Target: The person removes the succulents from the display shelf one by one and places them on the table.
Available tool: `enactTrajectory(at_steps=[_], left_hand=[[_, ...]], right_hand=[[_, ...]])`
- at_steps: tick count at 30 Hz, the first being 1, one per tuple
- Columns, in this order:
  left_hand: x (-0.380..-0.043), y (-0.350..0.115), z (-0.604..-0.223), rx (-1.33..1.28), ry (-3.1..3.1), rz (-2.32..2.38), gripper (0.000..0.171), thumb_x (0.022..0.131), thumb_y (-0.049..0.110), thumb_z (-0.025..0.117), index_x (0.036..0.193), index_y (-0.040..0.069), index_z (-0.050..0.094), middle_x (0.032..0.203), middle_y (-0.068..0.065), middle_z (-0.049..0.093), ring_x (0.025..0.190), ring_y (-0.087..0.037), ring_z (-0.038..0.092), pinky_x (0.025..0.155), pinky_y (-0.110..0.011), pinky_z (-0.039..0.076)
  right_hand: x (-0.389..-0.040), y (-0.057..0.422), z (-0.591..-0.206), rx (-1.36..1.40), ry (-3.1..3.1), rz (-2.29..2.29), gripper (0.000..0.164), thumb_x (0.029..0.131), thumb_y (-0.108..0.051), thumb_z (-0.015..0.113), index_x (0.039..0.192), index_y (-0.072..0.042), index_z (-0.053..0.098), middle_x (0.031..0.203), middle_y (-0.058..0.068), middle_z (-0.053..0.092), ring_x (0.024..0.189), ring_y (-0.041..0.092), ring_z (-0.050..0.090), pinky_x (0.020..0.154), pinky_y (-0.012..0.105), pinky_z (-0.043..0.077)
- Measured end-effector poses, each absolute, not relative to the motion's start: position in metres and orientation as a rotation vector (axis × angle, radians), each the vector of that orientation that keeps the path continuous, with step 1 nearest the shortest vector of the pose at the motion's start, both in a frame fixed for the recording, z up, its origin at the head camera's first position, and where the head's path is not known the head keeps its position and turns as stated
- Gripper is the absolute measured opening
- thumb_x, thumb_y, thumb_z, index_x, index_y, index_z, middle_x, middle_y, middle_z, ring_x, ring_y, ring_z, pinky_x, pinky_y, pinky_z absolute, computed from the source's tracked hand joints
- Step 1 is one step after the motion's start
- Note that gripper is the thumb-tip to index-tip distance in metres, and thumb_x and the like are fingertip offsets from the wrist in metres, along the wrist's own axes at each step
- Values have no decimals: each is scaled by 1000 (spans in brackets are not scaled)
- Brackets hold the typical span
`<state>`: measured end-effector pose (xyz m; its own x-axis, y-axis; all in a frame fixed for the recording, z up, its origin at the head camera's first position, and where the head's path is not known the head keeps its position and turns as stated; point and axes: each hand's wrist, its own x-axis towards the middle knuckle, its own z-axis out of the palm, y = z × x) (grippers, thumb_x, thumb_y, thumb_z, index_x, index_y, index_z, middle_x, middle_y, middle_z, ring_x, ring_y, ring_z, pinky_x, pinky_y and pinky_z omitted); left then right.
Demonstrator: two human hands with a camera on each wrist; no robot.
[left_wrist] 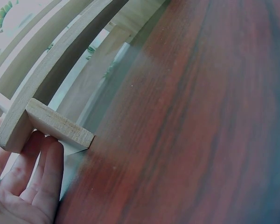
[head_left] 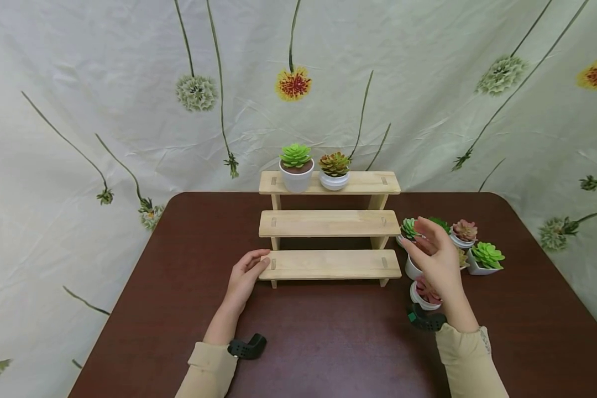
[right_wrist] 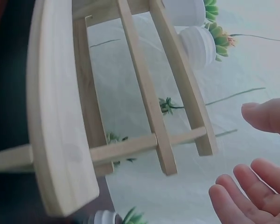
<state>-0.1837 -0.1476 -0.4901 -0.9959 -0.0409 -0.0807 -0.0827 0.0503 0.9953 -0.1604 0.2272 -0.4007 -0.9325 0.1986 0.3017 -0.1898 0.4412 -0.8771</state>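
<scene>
A three-tier wooden shelf point(head_left: 330, 264) stands on the dark table. My left hand point(head_left: 246, 276) holds the left end of its lowest board, thumb on top; in the left wrist view the fingers point(left_wrist: 51, 172) curl beneath the board beside the leg. My right hand point(head_left: 435, 262) is raised over the potted succulents at the right, thumb and fingers apart, with nothing between them. In the right wrist view its fingertips point(right_wrist: 219, 191) point toward the shelf's right end, apart from it. On the top board sit a bright green succulent point(head_left: 296, 166) and a reddish-green succulent point(head_left: 334, 171), both in white pots.
Several small potted succulents cluster right of the shelf, among them a light green one point(head_left: 486, 257), a pinkish one point(head_left: 464, 232) and a dark pink one point(head_left: 426, 293). My right hand partly hides the group. Behind the table point(head_left: 323, 342) hangs a flower-printed cloth point(head_left: 129, 83).
</scene>
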Motion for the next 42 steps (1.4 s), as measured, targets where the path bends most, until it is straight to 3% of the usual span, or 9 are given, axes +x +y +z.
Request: enactTrajectory(at_steps=[7,12,19,29,42], left_hand=[[-184,-147,-489,-134,2257,2147,30,91,24,64,118,11,63,115,-8,62,98,-15,53,79,-26,42],[-183,-147,-488,-135,2258,2152,30,91,23,63,118,12,63,115,-8,62,97,-15,54,79,-26,42],[-183,-147,-488,-138,2272,2142,30,90,25,64,118,12,63,116,-8,61,103,-15,52,81,-27,41],[-183,-147,-489,-136,2265,2153,30,90,24,64,118,12,64,115,-7,62,101,-14,53,82,-26,42],[-183,-147,-490,-128,2252,2179,29,90,23,64,117,11,64,113,-8,63,96,-14,56,79,-24,43]], right_hand=[[-173,215,-389,-14,-2315,1572,56,87,-15,69,136,-2,44,130,16,51,117,31,51,95,40,41],[-183,208,-385,-10,-2281,1641,56,86,-8,68,136,-2,44,130,17,50,118,29,49,97,38,40],[-194,197,-378,35,-2244,1665,55,87,-11,68,135,-2,45,130,16,50,118,26,49,97,34,40],[-207,181,-369,99,-2171,1719,55,86,-10,68,134,3,45,129,19,51,117,30,51,97,35,40],[-225,159,-367,112,-2088,1753,56,82,-6,72,132,4,47,127,18,52,115,26,52,96,36,41]])
